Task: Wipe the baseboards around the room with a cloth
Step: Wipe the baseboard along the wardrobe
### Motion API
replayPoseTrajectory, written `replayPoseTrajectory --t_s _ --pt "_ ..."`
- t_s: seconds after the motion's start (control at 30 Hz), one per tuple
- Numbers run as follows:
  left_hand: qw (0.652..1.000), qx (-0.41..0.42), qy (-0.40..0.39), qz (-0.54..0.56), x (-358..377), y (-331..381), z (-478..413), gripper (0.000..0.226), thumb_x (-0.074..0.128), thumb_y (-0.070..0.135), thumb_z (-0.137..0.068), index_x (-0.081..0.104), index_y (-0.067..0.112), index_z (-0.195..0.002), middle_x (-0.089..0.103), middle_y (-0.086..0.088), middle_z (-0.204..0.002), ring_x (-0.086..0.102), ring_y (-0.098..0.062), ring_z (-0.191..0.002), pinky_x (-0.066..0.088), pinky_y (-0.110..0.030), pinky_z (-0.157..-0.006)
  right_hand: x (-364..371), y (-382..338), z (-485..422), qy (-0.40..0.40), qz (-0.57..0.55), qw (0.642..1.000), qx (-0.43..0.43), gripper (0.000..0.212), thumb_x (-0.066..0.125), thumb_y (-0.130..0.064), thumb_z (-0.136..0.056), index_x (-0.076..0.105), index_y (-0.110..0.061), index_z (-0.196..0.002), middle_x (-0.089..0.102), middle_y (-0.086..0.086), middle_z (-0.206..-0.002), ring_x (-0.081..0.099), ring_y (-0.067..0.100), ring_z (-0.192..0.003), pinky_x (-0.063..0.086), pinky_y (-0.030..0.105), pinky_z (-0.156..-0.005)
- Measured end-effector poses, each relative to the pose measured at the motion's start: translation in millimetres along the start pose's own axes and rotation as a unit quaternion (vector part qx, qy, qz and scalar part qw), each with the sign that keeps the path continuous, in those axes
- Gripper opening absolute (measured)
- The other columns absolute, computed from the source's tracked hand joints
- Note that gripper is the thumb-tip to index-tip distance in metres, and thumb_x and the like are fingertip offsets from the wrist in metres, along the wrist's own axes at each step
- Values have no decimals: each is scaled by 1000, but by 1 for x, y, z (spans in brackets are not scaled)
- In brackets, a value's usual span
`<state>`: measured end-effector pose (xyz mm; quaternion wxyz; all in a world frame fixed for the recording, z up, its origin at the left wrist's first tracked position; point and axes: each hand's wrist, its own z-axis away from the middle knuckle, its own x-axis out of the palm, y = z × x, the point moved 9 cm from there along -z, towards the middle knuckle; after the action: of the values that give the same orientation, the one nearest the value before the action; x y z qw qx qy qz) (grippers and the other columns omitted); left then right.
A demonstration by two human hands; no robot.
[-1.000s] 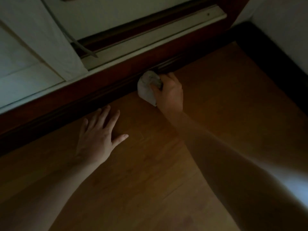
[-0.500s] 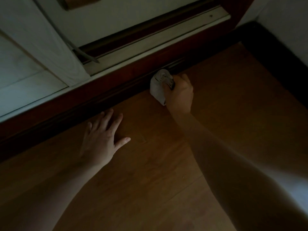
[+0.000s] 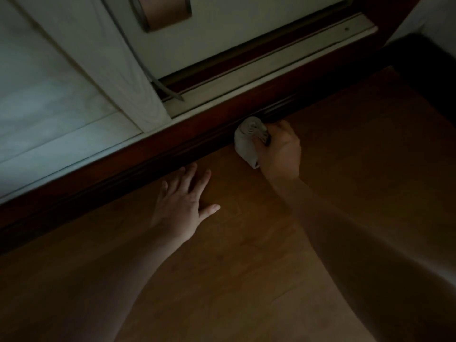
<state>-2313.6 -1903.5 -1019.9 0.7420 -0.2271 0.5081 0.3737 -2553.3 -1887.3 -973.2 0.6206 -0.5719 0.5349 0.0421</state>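
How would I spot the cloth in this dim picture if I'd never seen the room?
Follow the dark reddish baseboard along the far edge of the wooden floor. Near its middle the right hand grips a crumpled cloth pressed against it. It is the only pale, bunched thing down at floor level.

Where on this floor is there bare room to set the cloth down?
Bare floor lies right of the right hand, toward the corner, and between the forearms. It is crowded by the baseboard, where the right hand grips the cloth and the left hand lies flat.
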Motion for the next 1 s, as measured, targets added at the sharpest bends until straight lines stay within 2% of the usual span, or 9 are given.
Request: replayPoseTrajectory --t_s 0.1,0.2,0.3,0.43,0.53,0.63,0.73,0.93,1.0 --pt "999 13 35 -38 -1 -2 3 88 17 80 -87 6 33 -160 6 -6 -169 13 -30 -153 27 -53 -118 7 -19 6 -34 -9 999 -26 10 65 -12 -85 68 -3 -81 60 15 -91 57 23 -71 40 27 -56" --pt "996 7 59 -60 -4 3 5 87 27 77 -88 24 26 -158 26 -12 -163 32 -35 -145 41 -54 -104 2 -20 6 -44 3 999 -16 13 66 -15 -86 69 -3 -86 60 13 -94 59 26 -74 37 27 -57" --pt "994 47 74 -60 -11 22 -6 81 31 74 -90 33 26 -156 34 -8 -160 43 -31 -138 45 -48 -98 2 -18 5 -45 6 999 -5 17 65 -23 -90 69 -7 -94 59 9 -98 60 27 -78 43 31 -60" --pt "994 83 73 24 -12 46 -34 73 25 71 -93 29 35 -156 24 0 -165 23 -24 -150 31 -46 -115 0 -12 -1 -42 30 999 -10 18 65 -26 -91 69 -10 -98 58 5 -100 60 25 -80 45 32 -62" --pt "987 81 120 74 -10 47 -43 70 29 67 -90 36 36 -153 29 0 -162 23 -23 -148 27 -48 -118 -13 6 -12 -4 24 1000 16 14 65 -22 -91 68 -9 -92 50 -1 -89 52 17 -72 36 28 -60" --pt "986 73 139 55 -4 46 -49 66 31 65 -92 31 40 -153 26 2 -162 22 -22 -148 24 -47 -118 -32 36 -27 49 32 996 66 11 63 -17 -91 67 -7 -87 48 0 -86 50 17 -73 33 27 -61" --pt "986 78 137 54 -2 47 -47 64 34 63 -92 32 41 -152 27 2 -163 21 -22 -147 24 -47 -118 -34 46 -31 55 37 995 80 9 63 -14 -90 67 -6 -89 54 7 -90 53 19 -75 35 26 -61" --pt "987 77 131 53 -1 46 -48 64 36 61 -91 35 40 -152 31 1 -161 25 -24 -146 29 -50 -116 -28 39 -30 34 40 998 42 7 65 -14 -88 66 -7 -86 47 -1 -86 47 13 -70 27 16 -53" --pt "987 77 130 51 -2 46 -49 65 36 62 -90 36 40 -151 33 0 -161 26 -24 -145 33 -52 -115 -41 53 -41 59 50 994 71 11 65 -14 -89 65 -5 -82 50 2 -84 50 15 -69 29 17 -51"
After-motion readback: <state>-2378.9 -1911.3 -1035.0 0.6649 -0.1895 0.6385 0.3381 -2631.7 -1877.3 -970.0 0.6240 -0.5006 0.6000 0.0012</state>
